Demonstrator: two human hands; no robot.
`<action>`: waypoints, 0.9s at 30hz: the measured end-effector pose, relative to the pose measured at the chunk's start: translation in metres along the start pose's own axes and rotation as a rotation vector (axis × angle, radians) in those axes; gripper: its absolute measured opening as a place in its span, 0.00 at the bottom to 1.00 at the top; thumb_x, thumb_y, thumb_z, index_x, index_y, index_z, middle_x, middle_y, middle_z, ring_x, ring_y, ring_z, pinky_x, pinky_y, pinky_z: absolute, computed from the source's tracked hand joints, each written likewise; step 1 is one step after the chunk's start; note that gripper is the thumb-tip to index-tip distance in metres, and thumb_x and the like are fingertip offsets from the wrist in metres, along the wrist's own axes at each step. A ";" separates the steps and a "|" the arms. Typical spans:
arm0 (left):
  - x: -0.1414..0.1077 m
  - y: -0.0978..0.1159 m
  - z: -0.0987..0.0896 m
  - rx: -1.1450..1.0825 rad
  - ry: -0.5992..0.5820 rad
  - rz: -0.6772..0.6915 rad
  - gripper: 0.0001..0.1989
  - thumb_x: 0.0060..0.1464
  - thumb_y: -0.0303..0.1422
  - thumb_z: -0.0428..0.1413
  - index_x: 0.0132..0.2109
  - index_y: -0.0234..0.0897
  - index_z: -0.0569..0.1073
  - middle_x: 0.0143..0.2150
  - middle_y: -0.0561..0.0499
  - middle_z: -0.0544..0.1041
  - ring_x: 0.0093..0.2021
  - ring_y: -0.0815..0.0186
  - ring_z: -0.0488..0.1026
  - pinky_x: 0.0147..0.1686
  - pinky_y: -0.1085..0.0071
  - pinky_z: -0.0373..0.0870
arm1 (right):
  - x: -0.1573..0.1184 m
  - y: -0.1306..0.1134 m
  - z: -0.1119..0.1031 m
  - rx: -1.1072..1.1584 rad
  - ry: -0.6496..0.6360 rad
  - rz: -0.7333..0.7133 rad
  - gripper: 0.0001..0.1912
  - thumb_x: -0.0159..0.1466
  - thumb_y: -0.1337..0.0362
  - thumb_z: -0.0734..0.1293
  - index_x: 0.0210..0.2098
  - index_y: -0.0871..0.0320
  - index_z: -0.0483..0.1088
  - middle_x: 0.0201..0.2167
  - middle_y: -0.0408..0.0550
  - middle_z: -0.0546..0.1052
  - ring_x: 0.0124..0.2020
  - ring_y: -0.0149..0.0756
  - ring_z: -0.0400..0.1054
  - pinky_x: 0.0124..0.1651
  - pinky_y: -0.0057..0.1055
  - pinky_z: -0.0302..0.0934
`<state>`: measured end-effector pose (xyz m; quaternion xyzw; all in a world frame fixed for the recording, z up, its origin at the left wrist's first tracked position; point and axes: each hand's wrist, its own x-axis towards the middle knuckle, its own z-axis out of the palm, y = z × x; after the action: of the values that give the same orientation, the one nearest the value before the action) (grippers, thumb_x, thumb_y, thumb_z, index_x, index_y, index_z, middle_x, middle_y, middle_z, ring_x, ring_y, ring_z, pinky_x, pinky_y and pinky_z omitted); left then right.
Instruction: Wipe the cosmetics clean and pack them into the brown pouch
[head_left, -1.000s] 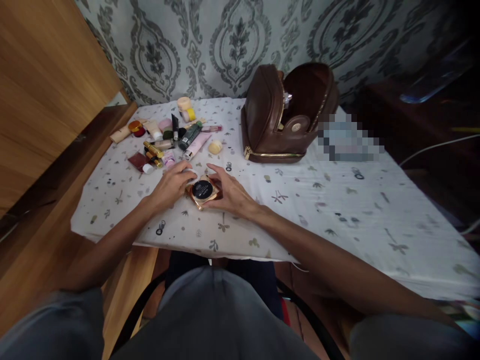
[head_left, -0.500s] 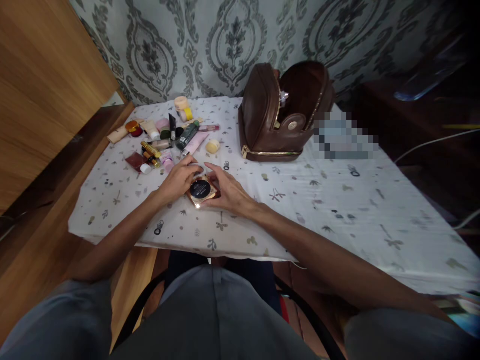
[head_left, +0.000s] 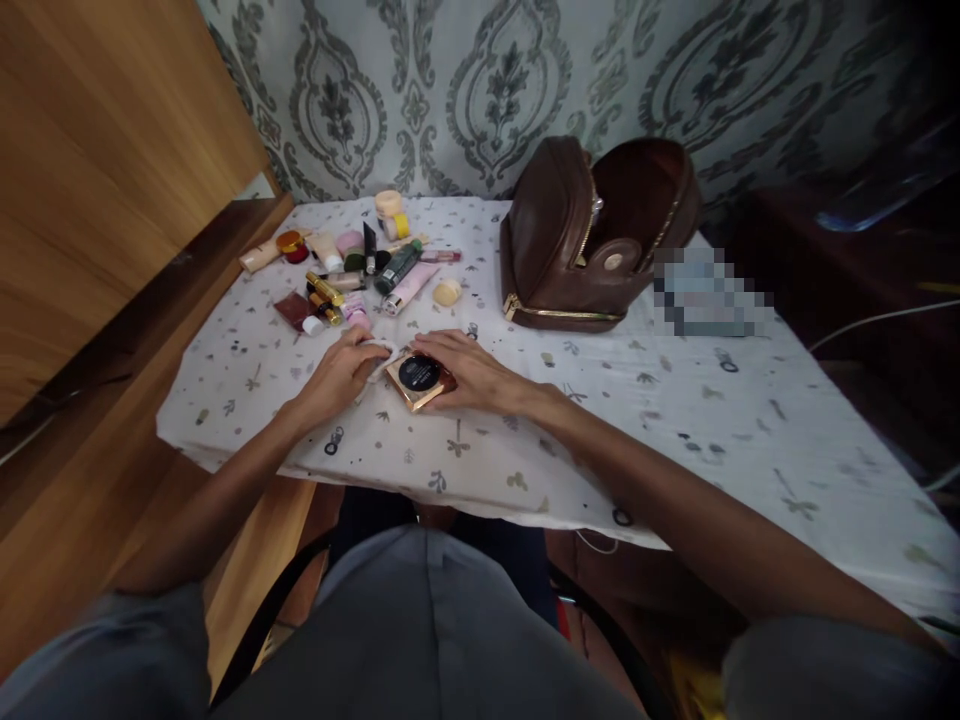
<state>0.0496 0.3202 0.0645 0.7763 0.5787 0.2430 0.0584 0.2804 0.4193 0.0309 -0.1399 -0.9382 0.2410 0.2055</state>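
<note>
Flat on the cloth-covered table near its front edge lies a square gold compact [head_left: 419,376], its round black label facing up. My right hand [head_left: 471,371] curls around the compact's right side, thumb at the near edge and fingers over the far edge. Just left of it, my left hand [head_left: 343,370] pinches a crumpled white tissue [head_left: 384,362], which reaches close to the compact's left corner. Whether the tissue touches the compact I cannot tell.
Several cosmetics, among them a dark green tube [head_left: 399,266], a pink tube [head_left: 410,289] and a round cream-coloured jar [head_left: 447,292], lie beyond my hands. A brown bag [head_left: 562,290] stands unzipped at the back right, beside a blurred-out item [head_left: 709,295]. A wooden panel [head_left: 112,120] rises at left.
My left hand has drawn slightly back from the compact, and the white tissue in its fingers now shows. The right hand's fingers have come down over the compact's far edge. The view has shifted.
</note>
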 end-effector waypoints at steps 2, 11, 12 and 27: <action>-0.006 0.001 0.000 -0.016 -0.007 -0.008 0.15 0.63 0.29 0.46 0.47 0.35 0.77 0.45 0.44 0.71 0.48 0.59 0.71 0.51 0.61 0.69 | 0.006 0.000 -0.006 0.004 -0.083 -0.035 0.43 0.55 0.49 0.75 0.65 0.55 0.61 0.63 0.58 0.66 0.65 0.53 0.58 0.66 0.54 0.53; -0.014 -0.002 0.007 -0.098 -0.007 -0.016 0.10 0.59 0.31 0.52 0.46 0.36 0.73 0.45 0.45 0.75 0.47 0.58 0.73 0.50 0.60 0.69 | 0.011 -0.017 -0.008 0.010 -0.071 0.039 0.39 0.51 0.52 0.77 0.59 0.58 0.67 0.51 0.56 0.70 0.54 0.52 0.65 0.59 0.49 0.61; -0.013 -0.002 0.008 -0.103 0.024 -0.037 0.08 0.59 0.31 0.52 0.44 0.37 0.73 0.42 0.46 0.75 0.44 0.59 0.73 0.47 0.62 0.70 | 0.010 -0.018 -0.004 0.012 -0.035 0.061 0.38 0.51 0.52 0.77 0.58 0.56 0.68 0.51 0.55 0.70 0.54 0.52 0.65 0.58 0.49 0.62; -0.008 0.034 -0.004 -0.180 0.111 0.047 0.06 0.62 0.29 0.50 0.43 0.38 0.71 0.41 0.49 0.75 0.42 0.63 0.71 0.45 0.68 0.68 | -0.001 -0.012 0.018 0.144 0.378 0.447 0.52 0.51 0.39 0.73 0.66 0.59 0.58 0.49 0.58 0.68 0.54 0.55 0.63 0.59 0.55 0.60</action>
<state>0.0761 0.3013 0.0785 0.7666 0.5387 0.3378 0.0900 0.2707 0.4020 0.0220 -0.3703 -0.8099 0.3159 0.3275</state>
